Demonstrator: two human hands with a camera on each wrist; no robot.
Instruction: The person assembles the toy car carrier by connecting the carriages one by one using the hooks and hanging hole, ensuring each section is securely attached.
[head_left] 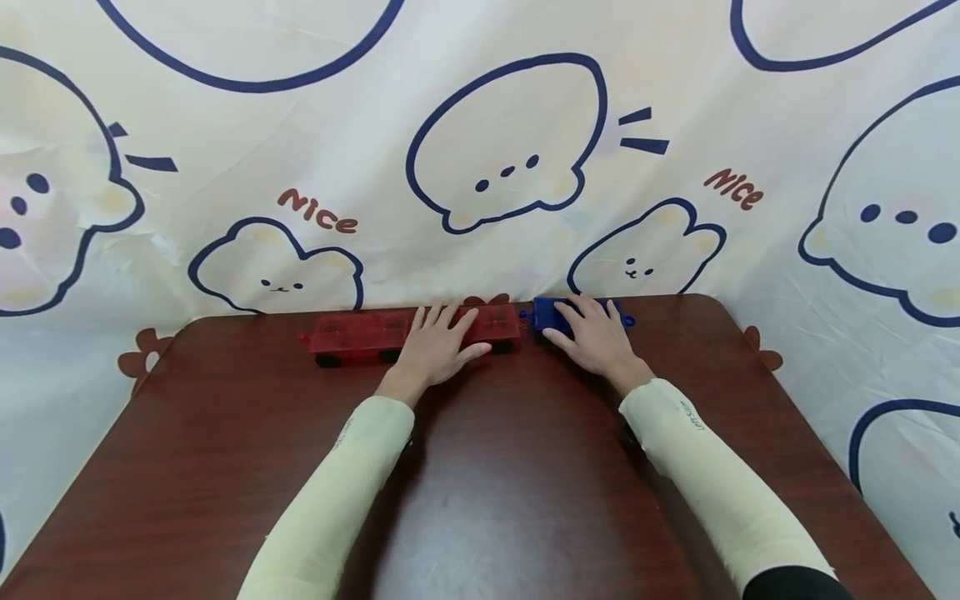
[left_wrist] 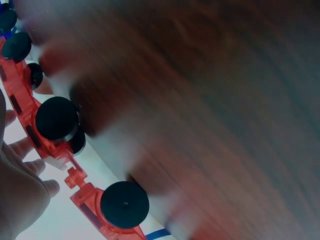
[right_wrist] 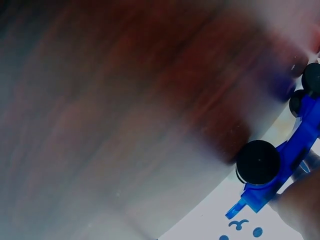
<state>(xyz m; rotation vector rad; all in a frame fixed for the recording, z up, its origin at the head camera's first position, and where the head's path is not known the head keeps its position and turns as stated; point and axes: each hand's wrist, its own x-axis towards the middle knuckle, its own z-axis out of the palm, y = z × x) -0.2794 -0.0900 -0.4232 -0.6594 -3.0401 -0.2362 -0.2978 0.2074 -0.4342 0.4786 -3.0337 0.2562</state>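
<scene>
Lining the far edge: three toy wagons (head_left: 360, 333)

Two translucent red wagons (head_left: 341, 335), joined by a small coupling (left_wrist: 76, 177), stand on round black wheels (left_wrist: 125, 204) along the far side of one dark wooden table (head_left: 510, 492). One glossy blue wagon (head_left: 547, 315) stands just right of them; whether it is hooked on, I cannot tell. One left hand (head_left: 432, 352) rests, fingers spread, on the right-hand red wagon; one right hand (head_left: 597, 340) lies splayed over the blue.
</scene>
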